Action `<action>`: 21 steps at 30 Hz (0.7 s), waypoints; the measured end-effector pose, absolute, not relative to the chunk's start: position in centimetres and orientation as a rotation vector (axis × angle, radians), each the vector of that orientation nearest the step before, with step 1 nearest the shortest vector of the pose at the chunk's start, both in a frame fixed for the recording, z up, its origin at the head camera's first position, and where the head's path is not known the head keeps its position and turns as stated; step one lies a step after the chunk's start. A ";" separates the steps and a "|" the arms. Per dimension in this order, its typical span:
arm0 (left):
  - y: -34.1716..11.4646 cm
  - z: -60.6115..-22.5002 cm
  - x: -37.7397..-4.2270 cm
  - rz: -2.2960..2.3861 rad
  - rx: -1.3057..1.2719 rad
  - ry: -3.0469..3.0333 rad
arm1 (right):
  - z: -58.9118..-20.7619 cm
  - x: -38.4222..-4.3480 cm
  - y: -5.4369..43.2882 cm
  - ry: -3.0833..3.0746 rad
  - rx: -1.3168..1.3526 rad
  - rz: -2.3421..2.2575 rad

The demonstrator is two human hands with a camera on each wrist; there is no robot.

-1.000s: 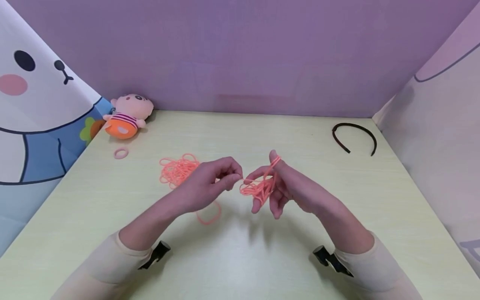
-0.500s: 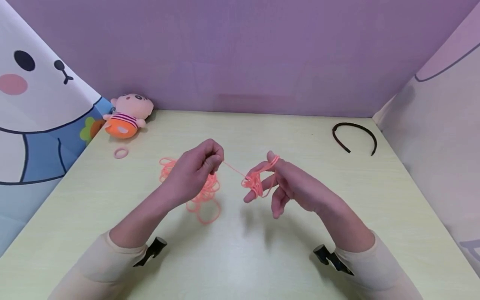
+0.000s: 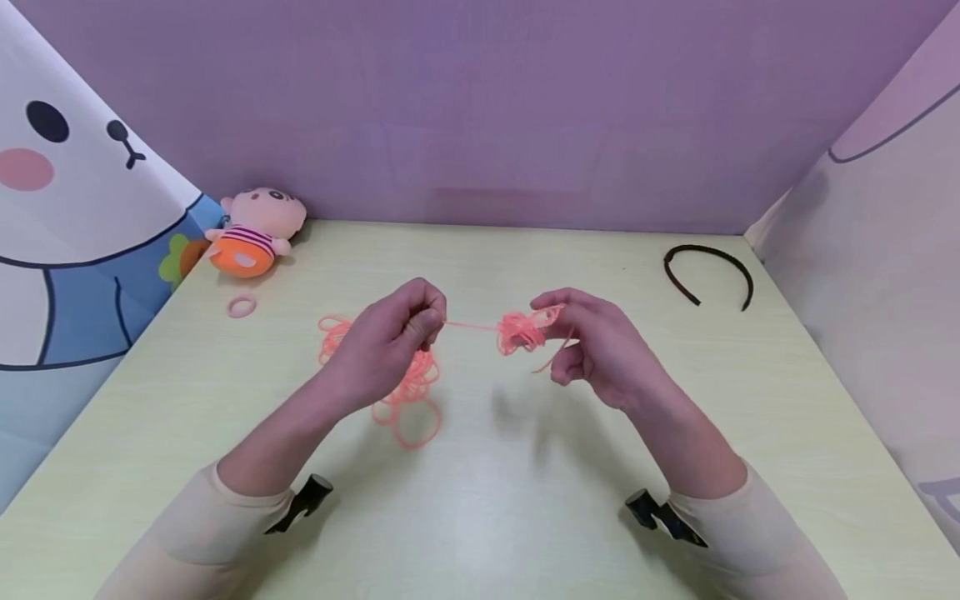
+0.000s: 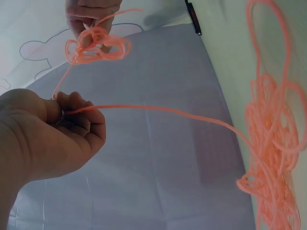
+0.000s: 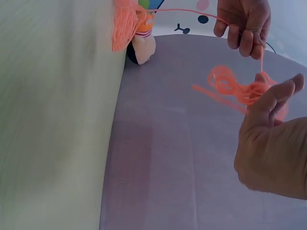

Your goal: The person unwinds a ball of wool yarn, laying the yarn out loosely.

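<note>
My left hand (image 3: 390,342) pinches a strand of coral-orange yarn between thumb and curled fingers. From that pinch the strand stretches taut to a small looped bundle of yarn (image 3: 521,332), which my right hand (image 3: 603,346) holds at its fingertips. A short loose tail hangs off the bundle. In the left wrist view another stretch of the strand (image 4: 158,109) runs from the left hand to a loose yarn pile (image 4: 273,153) on the table; in the head view the left hand partly covers that pile. The right wrist view shows the bundle (image 5: 254,92) against the right fingers.
On the table (image 3: 480,508), a plush toy (image 3: 257,233) lies at the back left, with a pink ring (image 3: 242,307) in front of it. A dark headband (image 3: 708,254) lies at the back right. A purple backdrop (image 3: 480,117) rises behind the table.
My left hand has moved left and up, drawing the strand out from the bundle. The right hand has turned and raised the bundle, its loops slipping off the spread fingers into a gathered clump.
</note>
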State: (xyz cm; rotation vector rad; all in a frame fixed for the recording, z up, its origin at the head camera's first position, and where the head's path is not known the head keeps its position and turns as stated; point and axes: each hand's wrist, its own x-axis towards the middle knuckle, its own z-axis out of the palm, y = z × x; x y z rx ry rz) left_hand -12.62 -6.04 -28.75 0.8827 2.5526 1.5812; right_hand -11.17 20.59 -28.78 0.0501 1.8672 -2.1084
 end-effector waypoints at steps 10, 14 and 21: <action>-5.6 -29.1 -12.3 1.608 0.885 2.440 | -29.0 -10.8 19.8 2.157 -0.073 -2.066; -5.4 -29.1 -12.0 1.631 0.882 2.413 | -29.3 -10.1 19.0 2.467 -0.372 -1.870; -5.2 -29.0 -11.5 1.636 0.902 2.397 | -29.8 -9.2 18.1 2.778 -0.866 -1.386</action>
